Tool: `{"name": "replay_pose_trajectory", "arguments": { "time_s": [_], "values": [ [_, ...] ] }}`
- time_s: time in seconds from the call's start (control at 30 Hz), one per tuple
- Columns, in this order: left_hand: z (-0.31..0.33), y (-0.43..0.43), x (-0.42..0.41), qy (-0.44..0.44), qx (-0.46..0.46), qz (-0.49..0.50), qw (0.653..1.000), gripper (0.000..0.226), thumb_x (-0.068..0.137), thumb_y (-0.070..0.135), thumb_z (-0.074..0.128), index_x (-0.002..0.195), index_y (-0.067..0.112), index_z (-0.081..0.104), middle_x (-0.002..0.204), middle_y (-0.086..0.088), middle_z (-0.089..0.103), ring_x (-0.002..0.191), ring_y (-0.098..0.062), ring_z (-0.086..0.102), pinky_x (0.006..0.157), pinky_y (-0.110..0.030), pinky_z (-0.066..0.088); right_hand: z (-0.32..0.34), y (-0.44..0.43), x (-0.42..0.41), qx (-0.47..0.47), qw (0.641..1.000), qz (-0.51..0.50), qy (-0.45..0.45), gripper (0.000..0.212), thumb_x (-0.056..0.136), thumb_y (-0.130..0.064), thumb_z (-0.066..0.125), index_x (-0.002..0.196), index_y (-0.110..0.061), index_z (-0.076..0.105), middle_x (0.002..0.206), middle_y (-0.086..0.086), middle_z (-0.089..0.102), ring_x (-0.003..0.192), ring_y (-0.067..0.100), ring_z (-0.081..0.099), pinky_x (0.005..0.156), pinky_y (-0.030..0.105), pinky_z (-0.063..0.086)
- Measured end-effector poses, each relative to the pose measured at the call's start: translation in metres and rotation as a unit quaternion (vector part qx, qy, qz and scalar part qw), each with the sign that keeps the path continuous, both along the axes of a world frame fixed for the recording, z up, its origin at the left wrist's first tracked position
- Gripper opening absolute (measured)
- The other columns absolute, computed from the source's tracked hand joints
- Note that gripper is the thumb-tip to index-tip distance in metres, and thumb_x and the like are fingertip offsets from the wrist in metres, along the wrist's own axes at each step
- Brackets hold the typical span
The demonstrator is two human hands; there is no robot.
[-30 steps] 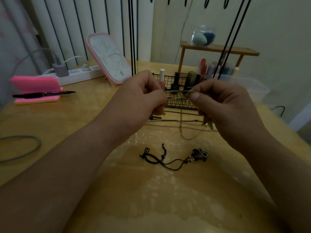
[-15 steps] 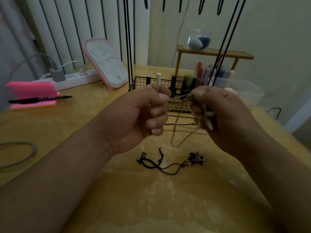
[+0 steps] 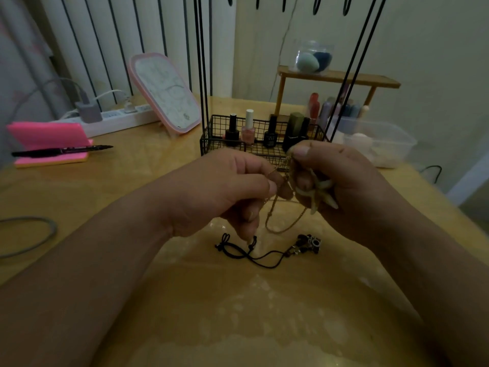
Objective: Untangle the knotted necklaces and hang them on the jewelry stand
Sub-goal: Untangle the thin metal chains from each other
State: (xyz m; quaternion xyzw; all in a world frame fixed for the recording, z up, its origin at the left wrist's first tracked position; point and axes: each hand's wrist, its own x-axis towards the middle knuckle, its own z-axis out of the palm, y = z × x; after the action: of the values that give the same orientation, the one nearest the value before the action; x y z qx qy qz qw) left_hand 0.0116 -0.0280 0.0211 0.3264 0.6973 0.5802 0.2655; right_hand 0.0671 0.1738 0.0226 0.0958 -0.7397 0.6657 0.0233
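Gold chain necklace (image 3: 284, 223): no longer being stretched taut, now being pinched at its knot by left hand (image 3: 219, 192) and right hand (image 3: 344, 186), drawn close together; untangling proceeding, hanging pending.

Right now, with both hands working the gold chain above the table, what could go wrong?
1. The left hand and right hand pinch the gold chain close together; pulling apart may tighten the knot or snap a link.
2. The starfish pendant sits against the right hand's fingers, and its arms could snag the chain.
3. The chain's hanging loop appears close over the black cord necklace; lowering it might tangle the two.
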Motion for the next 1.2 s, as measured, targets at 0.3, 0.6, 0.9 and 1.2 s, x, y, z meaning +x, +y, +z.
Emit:
{"name": "replay_pose_trajectory", "arguments": {
  "time_s": [0.3,0.6,0.9,1.2],
  "values": [
    [0.0003,-0.0031,-0.0057,0.002,0.012,0.000,1.000,0.018,0.099,0.008,0.059,0.089,0.014,0.073,0.069,-0.009,0.059,0.055,-0.022,0.058,0.055,-0.033,0.054,0.0015,0.0048,-0.0003,-0.034,0.999,0.005,-0.005,0.022,0.097,-0.032,0.055,0.085,-0.014,0.057,0.073,0.006,0.051,0.059,0.017,0.037,0.052,0.028,0.027],
    [0.0008,-0.0004,-0.0017,0.027,0.047,0.016,0.998,0.017,0.087,0.031,0.065,0.088,0.014,0.063,0.043,0.005,0.044,0.041,-0.018,0.049,0.051,-0.030,0.047,-0.0001,0.0052,-0.0004,-0.039,0.999,0.034,0.013,0.017,0.096,-0.031,0.057,0.090,-0.015,0.058,0.064,0.001,0.051,0.053,0.009,0.049,0.053,0.022,0.040],
    [-0.0017,-0.0015,-0.0048,-0.019,0.062,0.004,0.998,0.023,0.105,0.022,0.051,0.086,0.013,0.060,0.051,-0.002,0.042,0.051,-0.024,0.051,0.057,-0.033,0.052,-0.0011,0.0061,-0.0015,-0.066,0.997,0.035,0.001,0.016,0.099,-0.028,0.054,0.092,-0.014,0.057,0.063,0.006,0.042,0.049,0.014,0.034,0.049,0.030,0.020],
    [-0.0018,-0.0045,-0.0034,0.080,-0.016,-0.014,0.997,0.008,0.102,0.012,0.059,0.099,0.012,0.066,0.063,-0.002,0.057,0.057,-0.016,0.054,0.059,-0.027,0.050,-0.0001,0.0062,-0.0014,-0.038,0.998,0.031,0.027,0.018,0.100,-0.030,0.053,0.097,-0.013,0.056,0.056,0.001,0.045,0.044,0.013,0.032,0.048,0.033,0.019]
  ]
}}
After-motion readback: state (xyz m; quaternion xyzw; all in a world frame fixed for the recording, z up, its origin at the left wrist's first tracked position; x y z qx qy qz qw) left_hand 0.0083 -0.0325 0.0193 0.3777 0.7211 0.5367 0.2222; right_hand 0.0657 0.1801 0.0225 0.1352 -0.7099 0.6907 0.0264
